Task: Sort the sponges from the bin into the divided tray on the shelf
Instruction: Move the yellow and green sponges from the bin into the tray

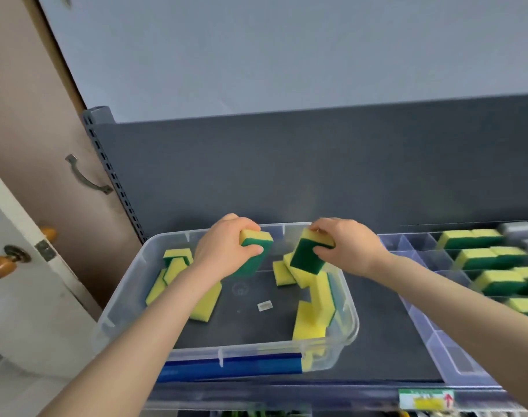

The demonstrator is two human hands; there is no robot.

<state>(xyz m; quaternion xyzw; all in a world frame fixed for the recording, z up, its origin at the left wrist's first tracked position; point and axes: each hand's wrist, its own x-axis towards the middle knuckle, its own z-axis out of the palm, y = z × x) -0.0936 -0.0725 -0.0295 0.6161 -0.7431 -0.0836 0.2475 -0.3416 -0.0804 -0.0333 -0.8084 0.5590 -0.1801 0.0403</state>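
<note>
A clear plastic bin (pixel 127 284) sits on the dark shelf and holds several yellow-and-green sponges along its left and right sides. Above the bin, my left hand (pixel 223 251) grips one sponge (pixel 258 245), green face turned down and right. My right hand (pixel 346 246) pinches a second sponge (pixel 306 255), tilted with its green face toward me. To the right stands the clear divided tray (pixel 422 326); its far compartments hold rows of sponges (pixel 482 257).
The grey shelf back panel (pixel 286 170) rises behind the bin. A slotted upright post (pixel 112 176) stands at the left, with a brown door and handle (pixel 85 176) beyond it. A label (pixel 426 398) is stuck on the shelf's front edge.
</note>
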